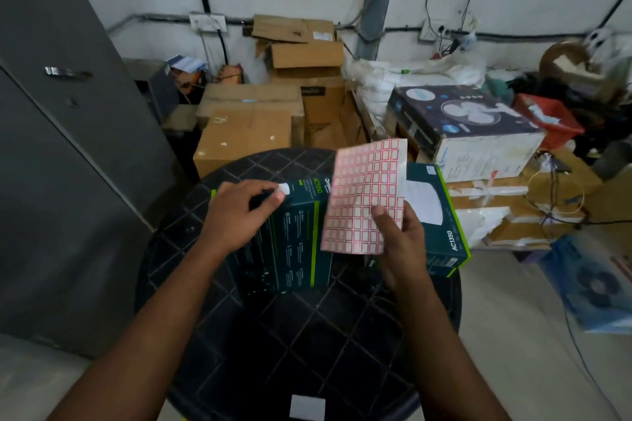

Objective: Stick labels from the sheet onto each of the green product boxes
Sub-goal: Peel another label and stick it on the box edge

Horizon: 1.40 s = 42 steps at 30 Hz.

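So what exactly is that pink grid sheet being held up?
The label sheet is a thin, flexible page printed with rows of small white rectangles framed in red. The right hand pinches its lower right corner and holds it tilted above the green boxes. It curves slightly. No empty spots can be made out.

A glossy paper label sheet [363, 196] with red-bordered stickers, centre frame, above two dark green cardboard boxes [284, 243] printed smooth and matt, on a black moulded plastic table [307, 335] with a diamond-ribbed surface; plain brown corrugated cartons [246, 133] behind.
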Available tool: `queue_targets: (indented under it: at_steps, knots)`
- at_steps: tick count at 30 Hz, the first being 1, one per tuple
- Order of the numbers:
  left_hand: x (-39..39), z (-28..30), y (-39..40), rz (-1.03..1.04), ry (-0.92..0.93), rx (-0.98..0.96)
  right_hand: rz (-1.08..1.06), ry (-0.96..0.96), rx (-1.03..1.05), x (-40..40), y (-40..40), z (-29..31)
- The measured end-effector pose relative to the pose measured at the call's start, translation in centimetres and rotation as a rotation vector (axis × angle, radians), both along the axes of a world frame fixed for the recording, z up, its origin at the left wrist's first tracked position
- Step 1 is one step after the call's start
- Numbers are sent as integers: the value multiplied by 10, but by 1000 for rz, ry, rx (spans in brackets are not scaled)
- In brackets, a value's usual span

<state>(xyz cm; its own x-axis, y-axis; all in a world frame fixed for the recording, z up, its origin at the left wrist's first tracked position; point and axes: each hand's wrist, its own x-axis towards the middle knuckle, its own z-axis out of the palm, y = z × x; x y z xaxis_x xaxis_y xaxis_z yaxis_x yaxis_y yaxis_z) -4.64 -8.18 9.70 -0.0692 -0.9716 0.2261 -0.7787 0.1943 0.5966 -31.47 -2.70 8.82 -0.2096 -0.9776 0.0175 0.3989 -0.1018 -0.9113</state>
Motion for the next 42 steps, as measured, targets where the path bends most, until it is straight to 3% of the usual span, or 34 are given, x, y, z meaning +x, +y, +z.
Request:
queue_targets:
  at_steps: [2, 5, 9, 15, 22, 26, 29, 32, 35, 42]
  knots:
    - [-3, 9, -1, 29, 272, 123, 123, 7, -31, 13, 2, 23]
    - [-6, 23, 5, 22, 590, 228, 195, 172, -26, 34, 0, 37]
    - [-2, 32, 19, -2, 842, 287, 145, 354, 21, 63, -12, 26]
    - [0, 42, 26, -27, 814, 387, 111, 439, 59, 95, -22, 8]
    - [-1, 27, 21, 128, 811, 276, 148, 643, 23, 80, -33, 16]
    - [2, 24, 21, 86, 900, 171, 16, 917, -29, 62, -37, 25]
    - [3, 26, 22, 98, 858, 105, 206, 1168, -93, 52, -41, 35]
    - [6, 24, 19, -14, 773, 172, 471, 1333, -132, 49, -45, 46]
    - [7, 23, 19, -100, 849, 241, 577, 1463, -161, 41, -50, 55]
    - [9, 26, 21, -101, 900, 224, 488, 1830, -211, 47, -49, 78]
